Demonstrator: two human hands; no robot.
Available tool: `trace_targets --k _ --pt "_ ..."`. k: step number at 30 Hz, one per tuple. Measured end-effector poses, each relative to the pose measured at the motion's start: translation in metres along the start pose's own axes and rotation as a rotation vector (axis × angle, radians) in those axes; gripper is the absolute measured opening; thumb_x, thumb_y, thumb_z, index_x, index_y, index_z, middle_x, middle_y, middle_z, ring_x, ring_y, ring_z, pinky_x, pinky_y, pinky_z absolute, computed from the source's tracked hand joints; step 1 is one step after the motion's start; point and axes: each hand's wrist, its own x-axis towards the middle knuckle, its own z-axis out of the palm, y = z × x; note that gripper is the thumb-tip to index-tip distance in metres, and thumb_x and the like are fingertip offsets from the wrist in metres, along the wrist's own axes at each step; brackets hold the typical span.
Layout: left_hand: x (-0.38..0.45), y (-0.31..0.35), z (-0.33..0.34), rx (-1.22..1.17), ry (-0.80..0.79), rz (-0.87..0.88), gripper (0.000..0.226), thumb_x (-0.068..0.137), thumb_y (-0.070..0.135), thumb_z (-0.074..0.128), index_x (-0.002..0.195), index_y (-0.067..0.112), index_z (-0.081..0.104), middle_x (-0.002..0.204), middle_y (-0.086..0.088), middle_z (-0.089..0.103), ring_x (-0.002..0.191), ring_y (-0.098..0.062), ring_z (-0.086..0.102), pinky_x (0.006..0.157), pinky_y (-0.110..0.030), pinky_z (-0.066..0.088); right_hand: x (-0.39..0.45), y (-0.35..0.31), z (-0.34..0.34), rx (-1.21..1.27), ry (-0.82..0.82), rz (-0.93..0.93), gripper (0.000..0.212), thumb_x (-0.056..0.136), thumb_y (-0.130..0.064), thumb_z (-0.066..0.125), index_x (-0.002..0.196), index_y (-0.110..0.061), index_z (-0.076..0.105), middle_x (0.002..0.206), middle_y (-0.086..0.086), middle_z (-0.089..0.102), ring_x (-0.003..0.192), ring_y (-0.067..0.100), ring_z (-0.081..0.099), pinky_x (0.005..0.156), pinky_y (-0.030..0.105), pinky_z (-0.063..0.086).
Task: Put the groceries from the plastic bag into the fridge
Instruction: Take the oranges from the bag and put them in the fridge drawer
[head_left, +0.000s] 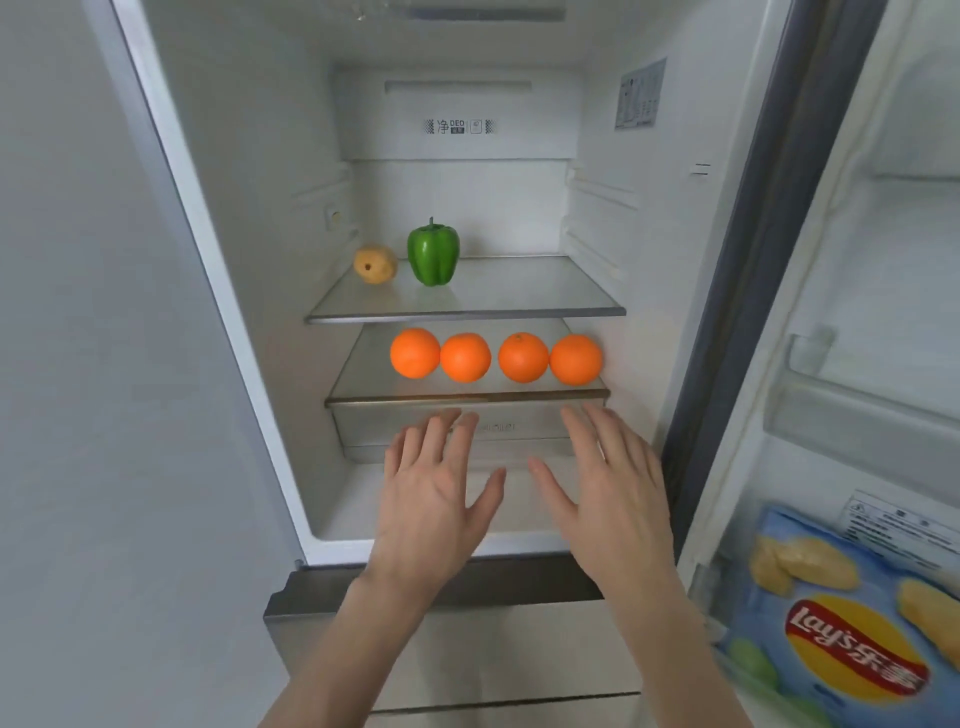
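Both hands, left hand (434, 499) and right hand (610, 493), hover released and empty before the fridge (675, 218), four oranges (466, 357) lined on the lower shelf (467, 397).

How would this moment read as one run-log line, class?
left hand: open, empty | right hand: open, empty | upper shelf: pear, green pepper | lower shelf: four oranges | door bin: chips bag

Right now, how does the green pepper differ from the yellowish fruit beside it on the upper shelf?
The green pepper is glossy green, taller, and stands with its stem up; the yellowish fruit is dull tan, smaller and rounder, with one end turned toward the camera. Both sit apart at the left of the upper shelf.
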Motion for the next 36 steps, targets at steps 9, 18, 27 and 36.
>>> trace_targets --k 9,18,27,36 --pt "-0.076 0.021 -0.064 0.07 0.002 -0.079 0.057 0.097 0.05 0.051 0.142 0.015 0.053 0.139 -0.004 0.056 0.122 -0.029 0.055 0.106 -0.047 0.044 -0.069 -0.01 -0.04 0.023 -0.034 -0.094 0.067 0.1 -0.063 0.039 0.149 -0.018 0.049 0.15 0.004 0.053 0.142 0.027 0.047 0.119 0.048 0.035" --pt "-0.133 0.047 -0.103 0.066 0.047 -0.067 0.053 0.097 0.048 0.053 0.139 0.015 0.056 0.136 -0.003 0.058 0.122 -0.028 0.055 0.106 -0.045 0.044 -0.116 -0.018 -0.091 0.038 0.007 -0.116 0.066 0.099 -0.062 0.043 0.148 -0.018 0.051 0.149 0.003 0.055 0.142 0.026 0.048 0.12 0.049 0.036" --pt "-0.192 0.071 -0.139 0.085 0.034 -0.093 0.054 0.097 0.049 0.052 0.14 0.016 0.054 0.138 -0.003 0.056 0.125 -0.028 0.053 0.11 -0.046 0.041 -0.166 -0.024 -0.129 0.096 -0.026 -0.175 0.062 0.1 -0.06 0.045 0.145 -0.018 0.053 0.146 0.001 0.057 0.137 0.024 0.051 0.117 0.046 0.038" --pt "-0.29 0.118 -0.158 0.039 0.001 -0.218 0.055 0.097 0.048 0.055 0.141 0.015 0.053 0.138 -0.002 0.056 0.125 -0.028 0.052 0.108 -0.045 0.041 -0.263 -0.007 -0.164 0.124 -0.134 -0.197 0.067 0.1 -0.059 0.05 0.151 -0.016 0.046 0.152 0.002 0.051 0.14 0.024 0.047 0.116 0.047 0.039"
